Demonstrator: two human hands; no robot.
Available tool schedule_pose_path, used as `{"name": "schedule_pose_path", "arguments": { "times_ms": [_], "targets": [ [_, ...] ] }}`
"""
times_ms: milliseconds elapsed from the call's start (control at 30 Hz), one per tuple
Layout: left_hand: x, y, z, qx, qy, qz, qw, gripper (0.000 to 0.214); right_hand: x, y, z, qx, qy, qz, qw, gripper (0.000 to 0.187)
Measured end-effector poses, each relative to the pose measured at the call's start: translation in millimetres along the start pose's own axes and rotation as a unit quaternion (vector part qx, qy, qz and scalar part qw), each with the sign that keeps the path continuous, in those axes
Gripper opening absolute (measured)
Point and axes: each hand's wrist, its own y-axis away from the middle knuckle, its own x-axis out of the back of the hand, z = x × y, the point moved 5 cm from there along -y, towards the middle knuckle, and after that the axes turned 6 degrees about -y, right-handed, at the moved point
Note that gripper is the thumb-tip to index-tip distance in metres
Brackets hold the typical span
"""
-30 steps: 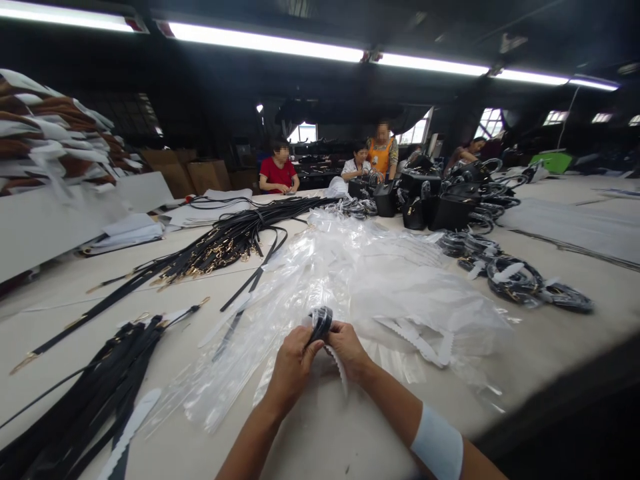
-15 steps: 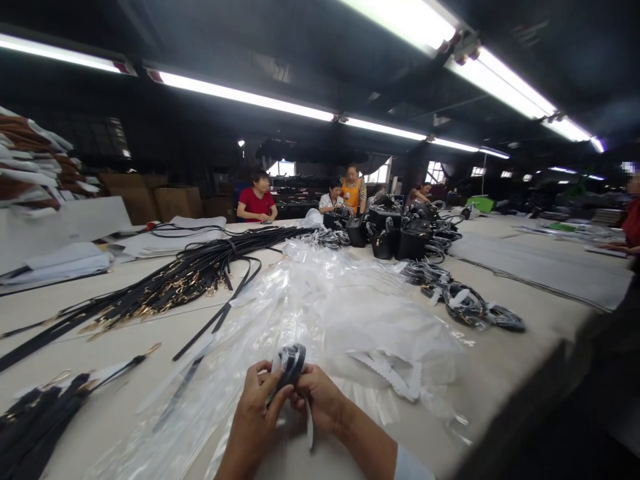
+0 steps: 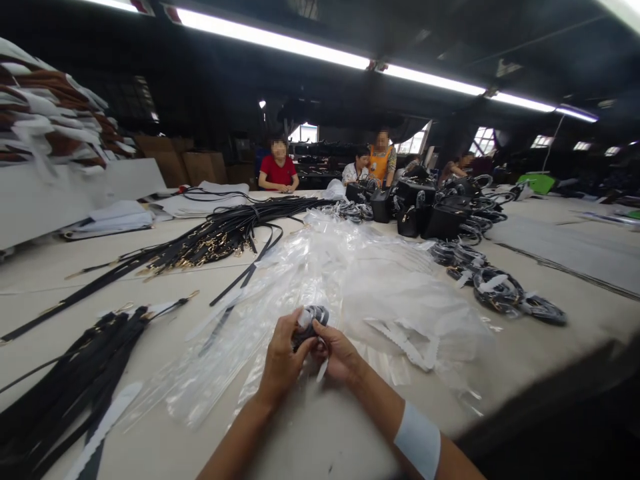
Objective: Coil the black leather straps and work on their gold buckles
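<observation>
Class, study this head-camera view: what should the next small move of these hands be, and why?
Probably the right hand should draw the white strip snugly around the coiled black strap while the left hand pins it. The strip's end hangs loose, whereas the coiled straps farther along the table look banded in white.
</observation>
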Motion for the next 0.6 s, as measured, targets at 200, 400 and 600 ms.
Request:
{"name": "schedule_pose_path", "arguments": {
  "times_ms": [200,400,600],
  "targets": [
    [-4.2,-3.6,-3.4,0.036,-0.001,-0.036,0.999,0.021,-0.3,-1.6,0.5,0.003,0.001,0.005,1.0,0.029],
    [-4.5,-2.1,1.0,0.015,0.009,-0.068,0.998,0.016,-5.1,1.9,-2.1,0.06,0.082,0.002,0.995,0.043],
    [-4.5,-3.4,-2.3,0.031,0.03,-0.067,0.997,0.017,-6.0,8.6,-10.2,0.137,0.232,0.02,0.963,0.048]
  ]
}}
